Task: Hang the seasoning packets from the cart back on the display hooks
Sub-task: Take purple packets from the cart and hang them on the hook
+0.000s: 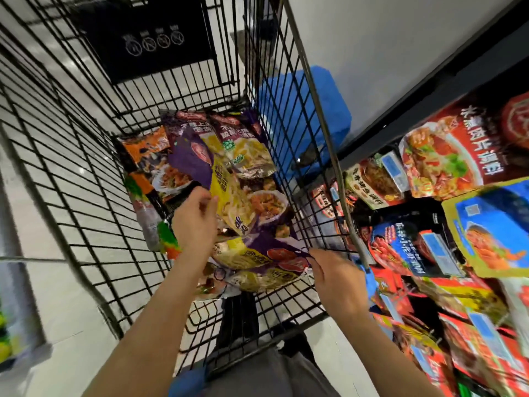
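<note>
Down inside cart (pixel 86 173), both hands pinching purple packets: L hand (pixel 194 222) upper packet (pixel 237 202), R hand (pixel 335 282) lower packet (pixel 257 253).

Quick headcount — one black wire cart (pixel 94 156) fills the middle and left of the frame. Inside it I can make out about five purple-and-yellow seasoning packets (pixel 243 202) stacked through the center, plus two orange ones (pixel 148 156) on the pile's left side; the heap overlaps so much that an exact total is a guess. Two hands are in there — left hand (pixel 194 222) and right hand (pixel 337 279). One blue object (pixel 329 110) sits behind the cart, upper center. Display packets (pixel 446 159) on the right: too many and too blurred to count.
</note>
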The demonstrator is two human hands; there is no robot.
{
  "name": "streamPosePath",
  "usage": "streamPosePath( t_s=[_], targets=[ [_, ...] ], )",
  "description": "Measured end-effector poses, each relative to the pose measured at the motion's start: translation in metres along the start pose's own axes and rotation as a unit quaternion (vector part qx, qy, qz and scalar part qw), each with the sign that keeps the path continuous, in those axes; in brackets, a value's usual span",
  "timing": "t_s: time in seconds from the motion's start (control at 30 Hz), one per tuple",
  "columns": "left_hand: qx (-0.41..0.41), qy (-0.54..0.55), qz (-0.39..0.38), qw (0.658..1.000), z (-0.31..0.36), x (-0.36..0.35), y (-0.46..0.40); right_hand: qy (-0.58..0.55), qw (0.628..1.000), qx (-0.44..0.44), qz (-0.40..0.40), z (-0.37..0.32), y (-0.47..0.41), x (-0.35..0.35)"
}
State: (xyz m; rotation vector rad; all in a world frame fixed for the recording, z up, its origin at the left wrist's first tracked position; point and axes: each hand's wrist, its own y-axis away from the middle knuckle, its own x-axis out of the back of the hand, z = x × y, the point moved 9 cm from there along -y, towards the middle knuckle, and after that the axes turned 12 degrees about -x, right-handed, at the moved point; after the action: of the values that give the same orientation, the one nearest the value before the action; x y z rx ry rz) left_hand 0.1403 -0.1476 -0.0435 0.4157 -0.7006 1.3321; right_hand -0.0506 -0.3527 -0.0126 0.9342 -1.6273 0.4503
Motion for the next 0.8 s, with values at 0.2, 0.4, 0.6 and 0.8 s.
streamPosePath(
  t_s=[0.2, 0.4, 0.6, 0.8],
  targets=[
    [-0.109, -0.085, -0.009, 0.99, 0.019, 0.034, 0.03, -0.022, 0.998, -0.015, -0.049, -0.002, 0.002, -0.001],
    [-0.107, -0.103, 0.027, 0.989, 0.018, 0.062, 0.02, 0.036, 0.995, -0.016, -0.088, -0.003, 0.004, -0.007],
    [-0.164, -0.1, 0.05, 0.98, 0.041, 0.089, -0.001, 0.026, 0.994, -0.034, -0.097, -0.004, 0.005, 0.0],
    [-0.091, -0.056, 0.02, 0.994, 0.012, 0.077, 0.026, 0.03, 0.994, -0.035, -0.099, -0.004, 0.007, -0.002]
  ],
)
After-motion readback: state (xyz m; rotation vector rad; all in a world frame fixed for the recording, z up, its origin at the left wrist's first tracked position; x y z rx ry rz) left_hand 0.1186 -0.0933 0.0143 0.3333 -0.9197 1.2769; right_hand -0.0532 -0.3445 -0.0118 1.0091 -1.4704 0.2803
